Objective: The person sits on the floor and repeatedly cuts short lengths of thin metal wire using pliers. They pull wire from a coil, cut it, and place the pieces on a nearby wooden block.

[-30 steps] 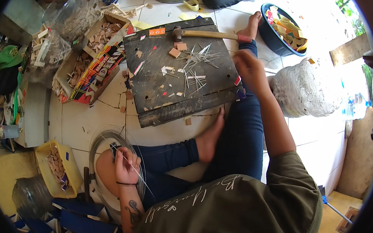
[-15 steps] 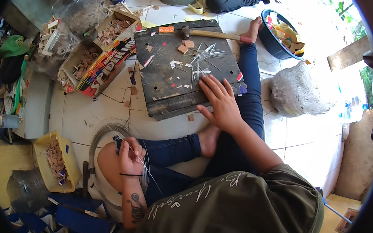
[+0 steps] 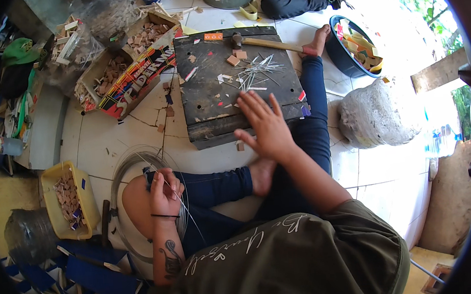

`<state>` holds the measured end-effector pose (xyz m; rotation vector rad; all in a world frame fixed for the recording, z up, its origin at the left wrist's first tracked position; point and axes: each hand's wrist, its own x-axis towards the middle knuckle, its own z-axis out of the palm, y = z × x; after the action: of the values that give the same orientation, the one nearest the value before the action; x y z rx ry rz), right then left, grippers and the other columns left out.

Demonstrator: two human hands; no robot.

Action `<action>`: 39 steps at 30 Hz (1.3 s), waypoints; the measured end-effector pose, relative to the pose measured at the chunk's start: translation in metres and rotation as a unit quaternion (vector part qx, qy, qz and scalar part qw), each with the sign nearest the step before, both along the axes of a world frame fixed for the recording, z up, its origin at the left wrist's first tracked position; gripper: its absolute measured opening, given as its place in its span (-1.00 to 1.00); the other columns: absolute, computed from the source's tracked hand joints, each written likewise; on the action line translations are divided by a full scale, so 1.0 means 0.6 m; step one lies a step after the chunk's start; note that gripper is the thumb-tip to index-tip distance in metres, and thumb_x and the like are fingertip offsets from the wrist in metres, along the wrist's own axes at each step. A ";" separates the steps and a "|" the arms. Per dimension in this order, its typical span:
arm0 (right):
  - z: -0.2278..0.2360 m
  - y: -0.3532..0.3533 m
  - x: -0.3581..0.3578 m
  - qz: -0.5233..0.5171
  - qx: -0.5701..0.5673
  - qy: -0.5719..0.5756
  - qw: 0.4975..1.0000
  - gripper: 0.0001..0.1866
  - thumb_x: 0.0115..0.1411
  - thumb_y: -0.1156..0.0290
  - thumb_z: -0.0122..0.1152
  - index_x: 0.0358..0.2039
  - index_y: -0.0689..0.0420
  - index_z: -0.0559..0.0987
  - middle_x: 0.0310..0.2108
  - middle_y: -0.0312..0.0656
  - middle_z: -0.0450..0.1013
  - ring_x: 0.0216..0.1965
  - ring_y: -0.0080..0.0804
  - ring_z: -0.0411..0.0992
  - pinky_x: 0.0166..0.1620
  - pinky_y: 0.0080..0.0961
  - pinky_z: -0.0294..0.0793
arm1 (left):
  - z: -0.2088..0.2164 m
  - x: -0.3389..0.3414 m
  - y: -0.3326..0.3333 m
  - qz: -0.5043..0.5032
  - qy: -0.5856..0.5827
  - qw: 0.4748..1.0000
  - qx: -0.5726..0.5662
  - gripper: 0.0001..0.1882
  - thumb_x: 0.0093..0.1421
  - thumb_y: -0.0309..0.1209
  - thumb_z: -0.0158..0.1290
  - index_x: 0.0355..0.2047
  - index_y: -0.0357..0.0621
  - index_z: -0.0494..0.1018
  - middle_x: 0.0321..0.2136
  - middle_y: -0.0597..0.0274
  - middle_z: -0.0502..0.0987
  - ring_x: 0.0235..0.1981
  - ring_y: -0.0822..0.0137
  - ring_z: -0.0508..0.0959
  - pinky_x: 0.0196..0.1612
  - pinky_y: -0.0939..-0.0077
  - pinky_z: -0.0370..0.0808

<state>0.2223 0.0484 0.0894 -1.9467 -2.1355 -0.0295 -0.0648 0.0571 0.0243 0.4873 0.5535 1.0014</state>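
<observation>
My left hand (image 3: 166, 189) is closed around thin lengths of wire (image 3: 190, 212), held over my bent knee. A large coil of the same silvery wire (image 3: 120, 211) lies around that knee. My right hand (image 3: 270, 130) is open, palm down, its spread fingertips over the near part of a low dark wooden block (image 3: 210, 102). Just beyond the fingertips is a loose pile of short cut wires (image 3: 263, 72). A hammer (image 3: 269, 43) with a wooden handle lies along the far side of the block, near a few small brown wood squares (image 3: 233, 60).
An open cardboard box (image 3: 144, 77) of brown wood pieces stands left of the block. A yellow bin (image 3: 89, 205) holds more. Blue slatted pieces (image 3: 99, 279) lie lower left. On the right are a dark tub (image 3: 344, 55) of scraps and a wrapped bundle (image 3: 377, 114). Another person (image 3: 296, 1) sits opposite.
My right hand has drawn back slightly left and toward me, away from the wires. The wire pile looks more gathered. My left hand keeps its hold with little movement.
</observation>
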 end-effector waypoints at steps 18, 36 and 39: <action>0.007 0.035 0.045 -0.080 0.035 0.016 0.996 -0.34 0.11 -0.03 -0.05 0.10 0.16 0.23 0.19 -0.10 0.05 0.24 -0.24 -0.03 0.21 -0.06 -0.16 | 0.001 0.001 0.002 -0.001 -0.018 1.000 -0.009 -0.75 0.26 -0.27 -0.22 -0.26 -0.16 0.35 -0.69 0.35 0.28 -0.75 0.55 0.19 -0.59 0.65 0.16; 0.006 0.037 0.010 -0.041 0.035 0.007 0.999 -0.29 0.13 -0.09 -0.13 0.13 0.22 0.19 0.20 -0.09 0.03 0.25 -0.25 -0.08 0.23 -0.08 -0.27 | 0.001 0.002 -0.002 0.005 0.006 1.000 -0.007 -0.75 0.27 -0.26 -0.22 -0.25 -0.15 0.35 -0.69 0.35 0.27 -0.75 0.57 0.18 -0.64 0.69 0.15; 0.002 0.007 0.012 -0.045 0.030 -0.004 0.999 -0.29 0.13 -0.08 -0.12 0.13 0.22 0.18 0.20 -0.08 0.03 0.25 -0.23 -0.08 0.23 -0.08 -0.25 | -0.001 0.002 -0.001 0.003 0.006 1.000 -0.009 -0.74 0.27 -0.26 -0.23 -0.24 -0.15 0.35 -0.68 0.35 0.27 -0.75 0.57 0.18 -0.64 0.69 0.15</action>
<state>0.2296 0.0526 0.0908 -2.0097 -2.0269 -0.1158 -0.0638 0.0563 0.0234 0.4770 0.5750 0.9987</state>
